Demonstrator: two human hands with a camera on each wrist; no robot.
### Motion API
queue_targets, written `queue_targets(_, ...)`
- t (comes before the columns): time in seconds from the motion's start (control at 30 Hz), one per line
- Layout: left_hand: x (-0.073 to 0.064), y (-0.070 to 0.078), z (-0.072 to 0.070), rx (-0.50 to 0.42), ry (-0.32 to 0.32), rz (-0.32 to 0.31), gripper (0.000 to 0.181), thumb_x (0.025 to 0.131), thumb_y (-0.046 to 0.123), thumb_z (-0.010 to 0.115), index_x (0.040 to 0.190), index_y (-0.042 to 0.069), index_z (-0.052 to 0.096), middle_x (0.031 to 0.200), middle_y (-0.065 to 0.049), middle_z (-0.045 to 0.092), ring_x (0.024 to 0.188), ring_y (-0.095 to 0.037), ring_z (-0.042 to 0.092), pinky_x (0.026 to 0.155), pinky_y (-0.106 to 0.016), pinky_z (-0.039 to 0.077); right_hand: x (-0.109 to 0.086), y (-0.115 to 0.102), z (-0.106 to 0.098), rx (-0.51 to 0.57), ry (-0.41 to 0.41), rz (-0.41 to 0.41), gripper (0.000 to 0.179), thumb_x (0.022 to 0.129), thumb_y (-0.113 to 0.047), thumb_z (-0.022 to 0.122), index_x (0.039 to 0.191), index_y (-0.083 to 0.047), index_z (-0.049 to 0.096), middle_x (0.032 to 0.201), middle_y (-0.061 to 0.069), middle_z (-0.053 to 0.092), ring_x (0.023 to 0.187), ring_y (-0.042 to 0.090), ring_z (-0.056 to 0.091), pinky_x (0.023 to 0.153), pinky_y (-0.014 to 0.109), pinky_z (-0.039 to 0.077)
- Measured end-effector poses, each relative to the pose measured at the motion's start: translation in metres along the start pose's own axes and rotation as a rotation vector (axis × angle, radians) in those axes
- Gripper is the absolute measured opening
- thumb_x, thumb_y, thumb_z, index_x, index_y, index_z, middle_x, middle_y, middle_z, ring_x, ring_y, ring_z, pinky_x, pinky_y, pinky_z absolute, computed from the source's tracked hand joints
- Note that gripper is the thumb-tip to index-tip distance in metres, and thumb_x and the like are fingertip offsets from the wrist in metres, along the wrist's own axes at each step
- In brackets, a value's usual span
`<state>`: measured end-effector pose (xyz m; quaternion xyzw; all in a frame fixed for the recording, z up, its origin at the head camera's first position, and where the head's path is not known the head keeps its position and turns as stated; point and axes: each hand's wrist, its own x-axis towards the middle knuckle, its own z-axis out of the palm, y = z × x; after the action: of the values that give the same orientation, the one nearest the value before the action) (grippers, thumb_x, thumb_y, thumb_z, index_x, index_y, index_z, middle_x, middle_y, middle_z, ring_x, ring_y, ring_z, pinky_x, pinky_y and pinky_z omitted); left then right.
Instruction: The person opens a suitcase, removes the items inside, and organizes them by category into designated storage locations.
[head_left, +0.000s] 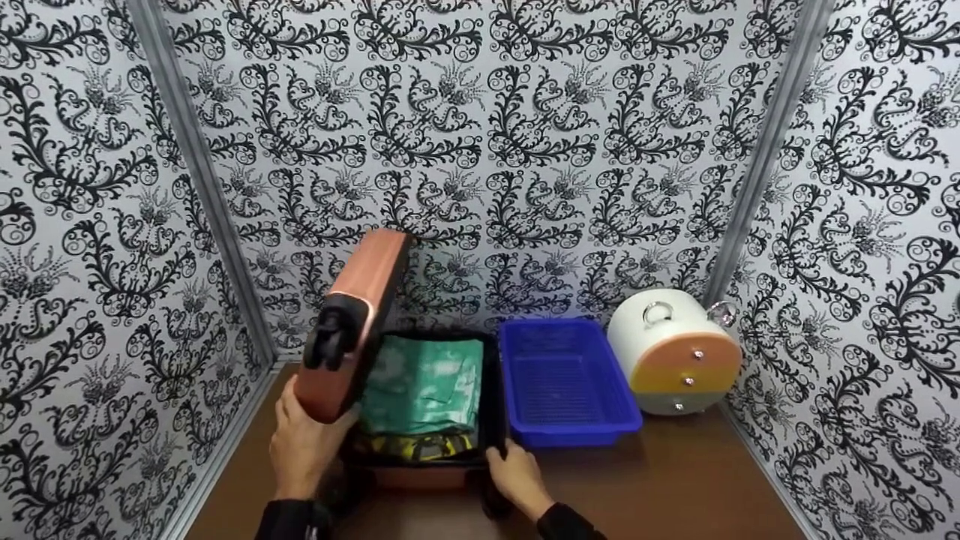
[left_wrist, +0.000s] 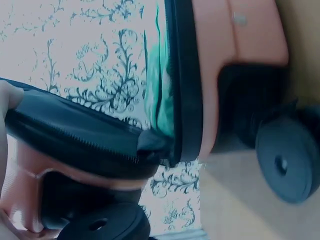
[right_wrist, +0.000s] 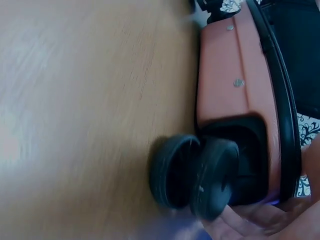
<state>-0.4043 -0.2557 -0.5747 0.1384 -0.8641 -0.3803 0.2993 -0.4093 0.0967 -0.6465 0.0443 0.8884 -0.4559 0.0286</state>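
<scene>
A small rose-pink suitcase stands unzipped on the table, its base (head_left: 429, 478) lying flat and its lid (head_left: 375, 266) raised and tilted on the left. My left hand (head_left: 301, 446) grips the lid's near end, below a black wheel (head_left: 330, 341). At the base's near right corner, my right hand (head_left: 517, 476) holds the rim, with fingers beside the black double wheel (right_wrist: 215, 177) in the right wrist view. Inside the base lie a folded green-and-white cloth (head_left: 439, 382) and a yellow-and-black patterned cloth (head_left: 420, 448). The left wrist view shows the lid's zipper edge (left_wrist: 75, 132) close up.
A blue plastic basket (head_left: 626, 420) stands right of the suitcase. Beyond it sits a white rounded drawer box (head_left: 637, 322) with a coloured front and shiny knobs. Patterned walls (head_left: 480, 150) enclose the brown table (head_left: 660, 487) at the back and both sides.
</scene>
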Motion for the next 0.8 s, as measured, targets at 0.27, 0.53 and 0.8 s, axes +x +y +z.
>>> queue_targets(0.27,0.012,-0.012,-0.002,-0.118,-0.004,-0.142,0.129,0.079,0.076,0.087,0.175,0.018,0.023,0.161,-0.026,0.051,0.133,-0.058,0.059,0.106,-0.076,0.045,0.002,0.009,-0.002,-0.026,-0.045,-0.007,0.078,0.111,-0.052,0.057,0.156,0.011,0.053,0.153,0.035,0.062,0.145,0.051,0.059,0.119,0.066,0.047)
queue_targets(0.53,0.02,-0.038,-0.014,-0.162,0.032,-0.263,0.127,0.087,0.078,0.078,0.17,-0.001,0.025,0.157,-0.038,0.047,0.139,-0.06,0.051,0.116,-0.073,0.04,0.002,0.011,-0.006,-0.033,-0.058,-0.097,0.071,0.113,-0.05,0.054,0.152,0.009,0.058,0.147,0.031,0.068,0.139,0.047,0.065,0.116,0.065,0.051)
queue_targets(0.8,0.028,-0.069,-0.027,-0.145,-0.139,-0.429,0.137,0.093,0.087,0.057,0.171,-0.011,0.002,0.167,-0.048,0.027,0.152,-0.065,0.034,0.127,-0.072,0.028,0.003,0.013,-0.006,-0.056,-0.101,-0.055,0.082,0.114,-0.053,0.05,0.155,0.018,0.048,0.156,0.041,0.054,0.149,0.056,0.053,0.123,0.069,0.042)
